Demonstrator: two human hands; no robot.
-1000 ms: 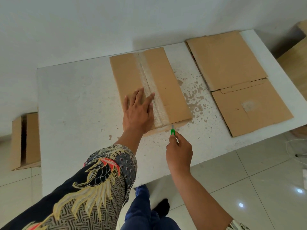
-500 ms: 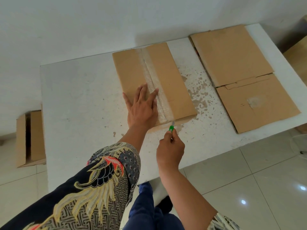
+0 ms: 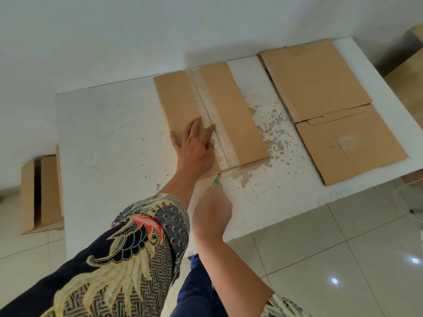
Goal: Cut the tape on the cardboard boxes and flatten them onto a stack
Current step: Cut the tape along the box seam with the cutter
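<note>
An open brown cardboard box (image 3: 42,193) is seen on the tiled floor at far left, beside the white speckled table (image 3: 109,143). On the table, a taped brown cardboard box (image 3: 231,115) is pinned flat by the left hand (image 3: 196,147), whose fingers are spread straight just left of the strip of whitish tape (image 3: 215,124) along the centre seam. The seam's long axis is laid from the near edge away toward the wall, tilted slightly left. Just below the box's near end, a small green-handled cutter (image 3: 216,180) is gripped in the curled fingers of the right hand (image 3: 211,211), its tip pointed at the tape's near end. The right hand is therefore placed nearer the person, in line with the seam, so that the cut is judged likely to run along that line. At far right, a stack of flattened brown cardboard (image 3: 332,106) is laid on the table.
</note>
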